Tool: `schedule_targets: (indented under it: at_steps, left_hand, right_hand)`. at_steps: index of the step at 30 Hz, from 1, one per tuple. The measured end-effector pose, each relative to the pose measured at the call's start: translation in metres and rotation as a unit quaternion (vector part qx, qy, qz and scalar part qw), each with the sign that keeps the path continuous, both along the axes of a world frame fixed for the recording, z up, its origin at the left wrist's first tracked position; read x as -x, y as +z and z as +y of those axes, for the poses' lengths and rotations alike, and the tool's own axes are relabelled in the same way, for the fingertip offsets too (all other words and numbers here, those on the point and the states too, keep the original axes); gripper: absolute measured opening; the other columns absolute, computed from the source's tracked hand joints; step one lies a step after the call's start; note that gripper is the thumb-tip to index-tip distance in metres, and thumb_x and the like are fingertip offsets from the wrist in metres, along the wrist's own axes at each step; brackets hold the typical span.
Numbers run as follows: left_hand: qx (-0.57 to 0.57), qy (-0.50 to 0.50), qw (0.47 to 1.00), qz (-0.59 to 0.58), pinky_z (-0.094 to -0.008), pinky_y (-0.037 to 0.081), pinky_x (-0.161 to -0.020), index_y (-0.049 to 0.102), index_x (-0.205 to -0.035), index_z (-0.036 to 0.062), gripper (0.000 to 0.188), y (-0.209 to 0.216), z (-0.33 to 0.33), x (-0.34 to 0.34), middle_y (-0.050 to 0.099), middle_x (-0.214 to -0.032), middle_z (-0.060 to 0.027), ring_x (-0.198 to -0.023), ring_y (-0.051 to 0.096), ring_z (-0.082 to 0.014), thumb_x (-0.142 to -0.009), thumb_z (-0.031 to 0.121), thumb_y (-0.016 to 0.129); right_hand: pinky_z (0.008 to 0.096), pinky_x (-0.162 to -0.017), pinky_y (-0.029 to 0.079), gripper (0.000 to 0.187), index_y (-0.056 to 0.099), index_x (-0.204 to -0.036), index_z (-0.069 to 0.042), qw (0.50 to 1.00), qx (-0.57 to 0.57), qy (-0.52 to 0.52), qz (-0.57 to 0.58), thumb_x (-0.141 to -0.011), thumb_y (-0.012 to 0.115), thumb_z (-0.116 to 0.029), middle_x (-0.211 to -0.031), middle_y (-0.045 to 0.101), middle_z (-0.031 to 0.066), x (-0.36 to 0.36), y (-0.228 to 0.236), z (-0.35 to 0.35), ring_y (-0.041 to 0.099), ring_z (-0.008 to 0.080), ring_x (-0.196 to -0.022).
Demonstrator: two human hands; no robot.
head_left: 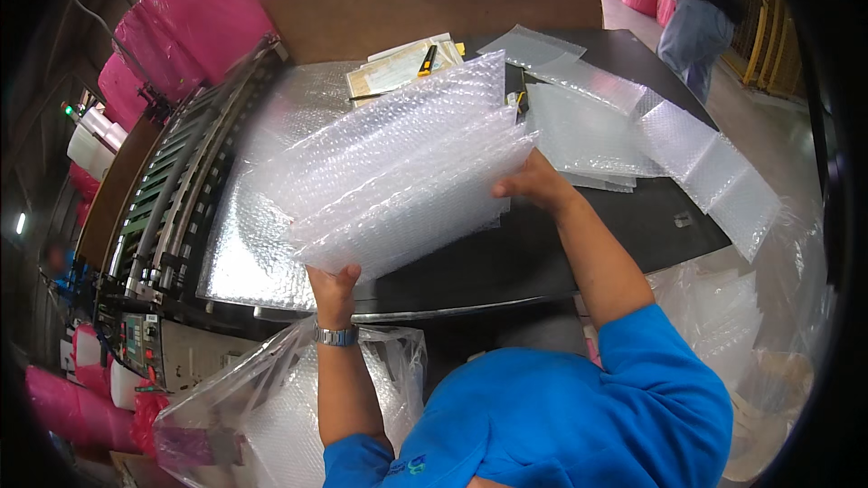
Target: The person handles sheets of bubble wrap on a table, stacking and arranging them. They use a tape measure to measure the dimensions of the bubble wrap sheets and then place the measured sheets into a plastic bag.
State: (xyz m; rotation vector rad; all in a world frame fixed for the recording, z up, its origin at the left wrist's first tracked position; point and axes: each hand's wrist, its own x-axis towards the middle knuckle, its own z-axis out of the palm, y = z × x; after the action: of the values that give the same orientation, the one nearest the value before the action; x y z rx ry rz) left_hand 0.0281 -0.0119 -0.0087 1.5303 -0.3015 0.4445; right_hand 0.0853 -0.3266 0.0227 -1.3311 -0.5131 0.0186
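Between my two hands I hold a stack of clear bubble wrap sheets (425, 194), tilted above the dark tabletop. My left hand (334, 287) grips its lower left corner, with the thumb on the near face and the fingers hidden behind. At the right end my right hand (535, 183) is closed on the stack, its thumb on the near face. Under and left of the stack lies more bubble wrap (249, 253), flat and shiny. Right of it rest flat bubble wrap pieces (588, 131) and a joined strip of bubble wrap (692, 145) hanging over the table's right edge.
Papers (380, 79) with a yellow-black cutter knife (428, 61) lie at the back. A roller machine (172, 176) with a control panel (140, 342) stands left. Large clear plastic bags (280, 398) sit below the front edge. Another person (701, 23) stands far right, beyond the table.
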Motion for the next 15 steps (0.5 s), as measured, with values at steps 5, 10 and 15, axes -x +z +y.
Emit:
schedule_targets:
  at_steps: [5, 10, 15]
  left_hand:
    - [-0.111, 0.001, 0.992, 0.059, -0.0339, 0.039, -0.087, 0.047, -0.114, -0.0033, 0.076, -0.06, 0.033, -0.004, 0.052, -0.11, -0.0094, -0.101, 0.049, -0.0215, -0.065, 0.05, 0.072]
    - [-0.07, 0.027, 0.995, 0.071, -0.0335, 0.038, -0.089, 0.044, -0.116, -0.0044, 0.075, -0.033, 0.012, 0.012, 0.05, -0.113, -0.0113, -0.103, 0.047, -0.0212, -0.068, 0.045, 0.072]
    - [0.007, 0.099, 0.995, 0.014, -0.0356, 0.028, -0.098, 0.022, -0.129, -0.0063, 0.096, -0.011, -0.022, 0.01, 0.037, -0.125, -0.0173, -0.114, 0.037, -0.0246, -0.066, 0.046, 0.073]
  right_hand:
    - [0.034, -0.093, 0.036, 0.083, 0.038, -0.124, -0.004, 0.999, 0.037, 0.01, 0.009, -0.054, 0.08, -0.017, -0.115, 0.05, 0.0068, 0.007, -0.029, -0.008, 0.045, 0.0199, -0.109]
    - [0.0317, -0.089, 0.04, 0.074, 0.042, -0.121, -0.004, 0.999, 0.017, 0.005, 0.033, -0.057, 0.078, -0.013, -0.11, 0.053, 0.0069, 0.014, -0.03, 0.001, 0.05, 0.0192, -0.103]
    - [0.0314, -0.088, 0.04, 0.065, 0.042, -0.118, -0.003, 0.998, 0.023, -0.062, -0.013, -0.062, 0.076, -0.011, -0.106, 0.054, 0.0074, 0.015, -0.017, 0.016, 0.05, 0.0187, -0.102]
